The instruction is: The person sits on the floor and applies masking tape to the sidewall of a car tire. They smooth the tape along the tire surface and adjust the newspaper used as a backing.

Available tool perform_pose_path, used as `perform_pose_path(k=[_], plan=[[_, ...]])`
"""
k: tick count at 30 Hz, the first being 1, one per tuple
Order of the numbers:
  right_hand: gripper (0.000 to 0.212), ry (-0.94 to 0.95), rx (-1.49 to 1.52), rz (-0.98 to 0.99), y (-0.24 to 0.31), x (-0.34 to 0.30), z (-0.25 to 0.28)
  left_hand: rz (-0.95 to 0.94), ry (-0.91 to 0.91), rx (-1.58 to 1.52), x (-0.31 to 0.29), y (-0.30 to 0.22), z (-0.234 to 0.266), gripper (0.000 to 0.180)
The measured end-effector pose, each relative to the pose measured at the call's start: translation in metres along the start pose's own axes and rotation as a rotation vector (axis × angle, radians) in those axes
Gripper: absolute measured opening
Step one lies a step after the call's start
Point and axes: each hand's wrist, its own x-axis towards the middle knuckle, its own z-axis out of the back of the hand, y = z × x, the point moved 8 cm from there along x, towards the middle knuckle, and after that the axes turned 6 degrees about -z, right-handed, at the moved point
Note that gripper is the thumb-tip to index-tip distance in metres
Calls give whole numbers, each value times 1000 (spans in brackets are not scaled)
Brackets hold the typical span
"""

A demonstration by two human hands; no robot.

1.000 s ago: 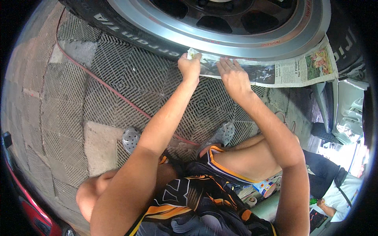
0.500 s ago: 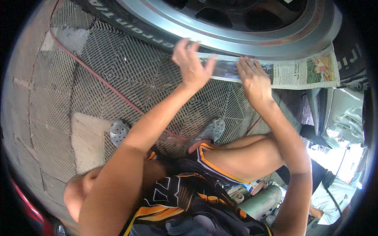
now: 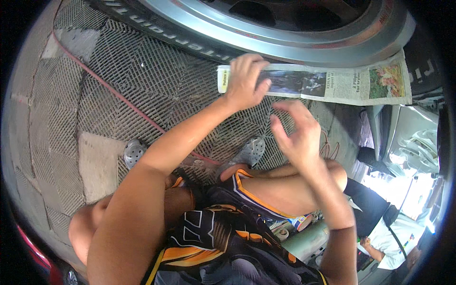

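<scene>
A folded strip of newspaper (image 3: pixel 342 84) lies along the lower side of a large black tire (image 3: pixel 183 42), just below the silver wheel rim (image 3: pixel 266 40). My left hand (image 3: pixel 244 83) rests over the paper near its left end, fingertips by the tire and the thumb held apart. Slightly blurred, my right hand (image 3: pixel 301 133) hovers below the paper's middle, apart from it. Its fingers are bent and spread, with nothing in them. The paper's upper edge meets the tire and rim; whether it is tucked in there I cannot tell.
Grey slatted floor tiles (image 3: pixel 128 76) lie under the wheel, crossed by a thin red hose (image 3: pixel 118 95). My grey clogs (image 3: pixel 249 152) stand between my arms. A green tank (image 3: pixel 306 240) is beside my right leg. Another person's white shirt (image 3: pixel 392 242) shows at lower right.
My right hand has lifted off the newspaper and drawn back toward me. My left hand has moved slightly right and down onto the paper, uncovering its left end.
</scene>
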Motion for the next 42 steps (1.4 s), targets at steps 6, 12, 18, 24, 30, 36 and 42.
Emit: perform_pose_path(k=[6, 12, 18, 24, 30, 36, 42], plan=[[48, -811, 829, -815, -98, -15, -49, -76, -10, -26, 21, -9, -13, 53], [31, -754, 1315, -394, -103, 48, -62, -151, 203, -62, 8, -11, -27, 86], [23, -750, 1351, -474, -94, 51, -58, -187, 198, 181, -12, -14, -20, 87], [32, -705, 1256, -597, -103, 47, -64, -88, 176, 405, 0, -15, -29, 67], [24, -874, 1231, -426, -110, 46, -56, -110, 237, 544, -2, -16, -45, 54], [28, -949, 887, -493, -122, 40, -43, -119, 195, 498, -9, -20, -35, 51], [28, -990, 897, -433, -119, 46, -43, -151, 205, 642, -2, -17, -31, 58]])
